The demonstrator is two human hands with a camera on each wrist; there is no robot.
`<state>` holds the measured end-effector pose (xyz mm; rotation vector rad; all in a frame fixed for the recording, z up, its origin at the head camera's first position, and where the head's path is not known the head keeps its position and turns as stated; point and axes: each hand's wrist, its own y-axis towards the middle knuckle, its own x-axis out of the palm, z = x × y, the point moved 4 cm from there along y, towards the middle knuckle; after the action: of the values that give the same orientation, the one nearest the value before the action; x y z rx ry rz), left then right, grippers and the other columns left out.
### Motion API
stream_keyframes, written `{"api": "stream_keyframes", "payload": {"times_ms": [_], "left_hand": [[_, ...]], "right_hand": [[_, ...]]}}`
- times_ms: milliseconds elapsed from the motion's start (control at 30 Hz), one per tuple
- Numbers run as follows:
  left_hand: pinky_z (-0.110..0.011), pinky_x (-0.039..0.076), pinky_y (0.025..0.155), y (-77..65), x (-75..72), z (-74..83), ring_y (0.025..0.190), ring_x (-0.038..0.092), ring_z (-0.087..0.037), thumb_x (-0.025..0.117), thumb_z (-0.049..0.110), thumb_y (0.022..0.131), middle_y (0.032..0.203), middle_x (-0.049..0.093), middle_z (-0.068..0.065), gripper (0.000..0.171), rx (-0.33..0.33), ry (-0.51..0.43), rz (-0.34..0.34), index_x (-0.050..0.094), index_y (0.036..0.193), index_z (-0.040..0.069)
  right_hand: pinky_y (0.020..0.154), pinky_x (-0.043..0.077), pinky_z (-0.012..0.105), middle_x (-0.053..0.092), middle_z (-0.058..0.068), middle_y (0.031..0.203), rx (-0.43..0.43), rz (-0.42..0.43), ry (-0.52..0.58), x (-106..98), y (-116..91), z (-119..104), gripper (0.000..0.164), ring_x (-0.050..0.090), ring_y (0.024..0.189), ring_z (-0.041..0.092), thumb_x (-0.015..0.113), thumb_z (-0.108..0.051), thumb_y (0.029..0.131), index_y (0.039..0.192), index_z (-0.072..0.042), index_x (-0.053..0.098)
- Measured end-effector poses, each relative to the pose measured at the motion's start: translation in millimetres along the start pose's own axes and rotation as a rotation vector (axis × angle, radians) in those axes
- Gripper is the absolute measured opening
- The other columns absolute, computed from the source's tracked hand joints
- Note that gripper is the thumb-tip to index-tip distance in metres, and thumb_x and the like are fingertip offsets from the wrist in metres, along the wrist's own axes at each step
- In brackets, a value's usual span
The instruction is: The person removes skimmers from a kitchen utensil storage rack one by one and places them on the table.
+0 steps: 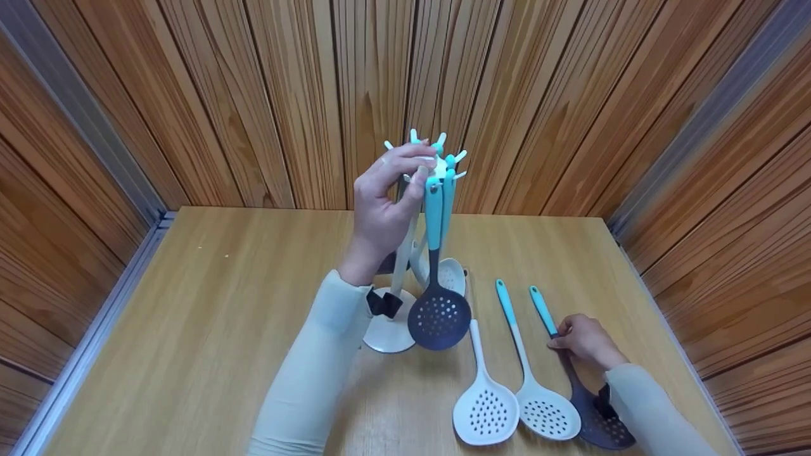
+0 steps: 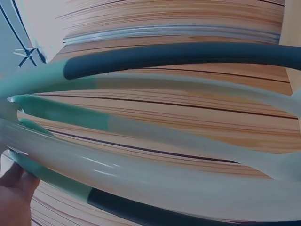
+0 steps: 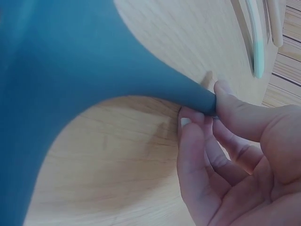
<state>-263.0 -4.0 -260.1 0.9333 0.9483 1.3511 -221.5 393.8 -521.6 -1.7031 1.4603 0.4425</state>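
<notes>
A white utensil stand (image 1: 389,334) with hooks around its top stands mid-table, tilted in the head view. My left hand (image 1: 389,196) grips its top, thumb and fingers around the hook area. From the hooks hangs a dark skimmer (image 1: 440,320) with a teal handle, and behind it a pale perforated spoon (image 1: 452,276). In the left wrist view the white pole (image 2: 141,165) runs between several hanging handles. My right hand (image 1: 586,342) pinches another dark skimmer (image 3: 94,61) between thumb and fingers, where the teal handle meets the dark shaft. This skimmer lies along the table's right side.
Left of that skimmer lie a white skimmer (image 1: 549,413) with a teal handle and an all-white slotted turner (image 1: 485,415), heads toward me. Wood-panelled walls (image 1: 304,101) enclose the table (image 1: 209,329) at the back and both sides.
</notes>
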Motion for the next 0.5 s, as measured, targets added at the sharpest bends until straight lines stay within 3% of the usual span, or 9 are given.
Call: {"api": "stream_keyframes", "payload": {"times_ms": [133, 300, 500], "left_hand": [[-0.042, 0.051, 0.097, -1.5, -3.1, -2.2, 0.113, 0.064, -0.031, 0.057, 0.014, 0.096, 0.114, 0.069, -0.018, 0.023, 0.018, 0.019, 0.001, 0.071, 0.104, -0.002], [-0.043, 0.051, 0.098, -1.5, -3.0, -3.4, 0.115, 0.063, -0.027, 0.057, 0.032, 0.102, 0.115, 0.068, -0.017, 0.036, 0.036, 0.036, -0.014, 0.071, 0.105, -0.001], [-0.043, 0.051, 0.098, -1.9, -0.9, -5.1, 0.114, 0.062, -0.028, 0.056, 0.034, 0.102, 0.115, 0.066, -0.018, 0.037, 0.038, 0.014, -0.02, 0.07, 0.105, -0.001]], "right_hand": [[0.067, 0.047, 0.033, 0.06, 0.01, 0.091, -0.009, -0.001, 0.011, 0.9, -0.6, -0.6, 0.022, 0.055, 0.083, 0.027, 0.076, -0.015, 0.089, 0.103, -0.001, 0.067], [0.066, 0.049, 0.033, 0.063, 0.008, 0.091, -0.016, 0.015, 0.008, -0.9, -2.4, 3.2, 0.026, 0.057, 0.08, 0.025, 0.077, -0.02, 0.088, 0.105, -0.001, 0.069], [0.065, 0.051, 0.035, 0.065, 0.008, 0.089, -0.024, -0.025, -0.014, -7.6, -5.0, 1.2, 0.027, 0.059, 0.077, 0.025, 0.072, -0.024, 0.093, 0.108, -0.001, 0.071]]}}
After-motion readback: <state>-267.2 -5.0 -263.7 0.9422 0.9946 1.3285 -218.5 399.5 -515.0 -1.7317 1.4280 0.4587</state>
